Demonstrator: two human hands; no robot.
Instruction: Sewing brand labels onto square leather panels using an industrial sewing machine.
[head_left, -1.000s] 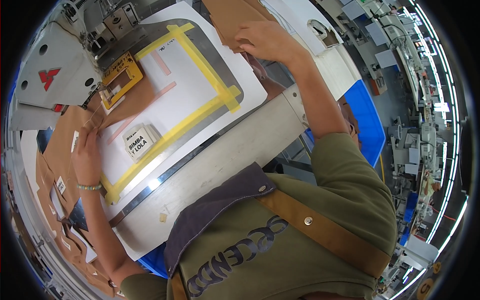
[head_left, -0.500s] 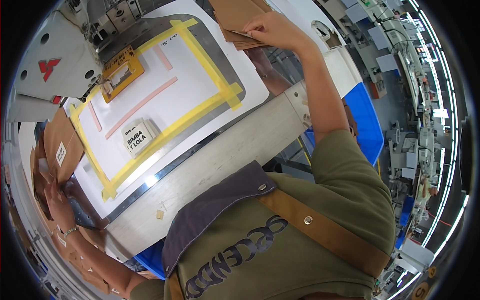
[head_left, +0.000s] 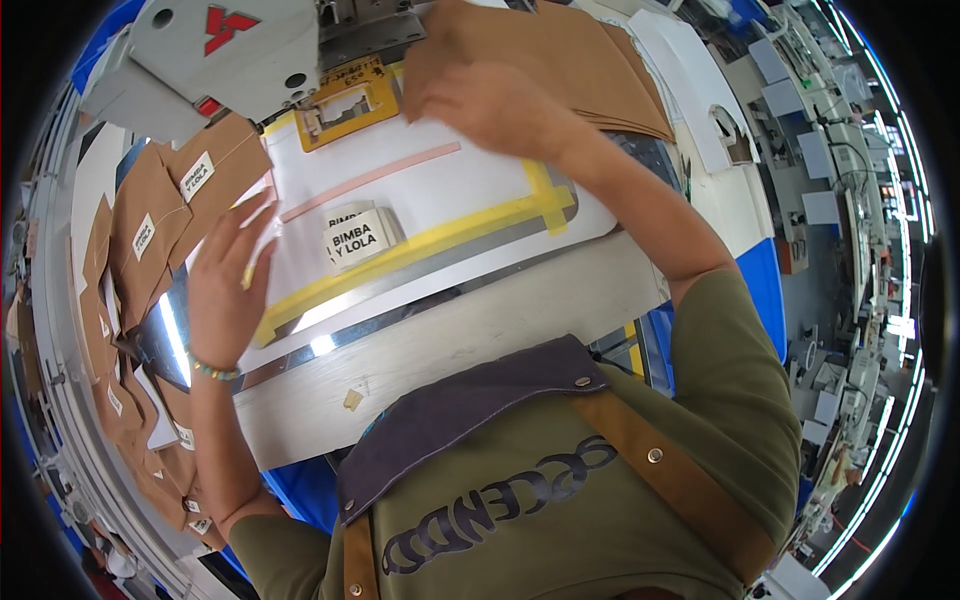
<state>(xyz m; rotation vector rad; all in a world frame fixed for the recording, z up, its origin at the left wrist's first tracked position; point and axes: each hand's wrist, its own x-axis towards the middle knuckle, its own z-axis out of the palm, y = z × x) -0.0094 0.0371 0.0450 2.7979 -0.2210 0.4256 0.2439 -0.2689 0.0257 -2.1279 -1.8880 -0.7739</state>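
My left hand (head_left: 230,280) hovers at the left edge of the white template board (head_left: 450,230), fingers apart and holding nothing, slightly blurred. My right hand (head_left: 490,110) is closed on a blurred brown piece (head_left: 435,45) above the board's upper part. Just left of it sits a yellow frame (head_left: 345,115) under the sewing machine (head_left: 190,60). The board carries yellow tape and a pink strip, with a stack of white labels (head_left: 360,240) lying on it. Brown pieces with sewn white labels (head_left: 145,240) overlap along the left side.
A pile of brown pieces (head_left: 590,70) lies at the upper right beside a white board (head_left: 680,80). Blue bins (head_left: 760,310) flank the table below its surface, right and lower left. The table's front edge (head_left: 460,350) runs close to my body. Machines line the far right.
My right hand has moved left from the pile with a brown piece. My left hand went to the left pieces, where the sewn piece now lies, and has come back up toward the board.
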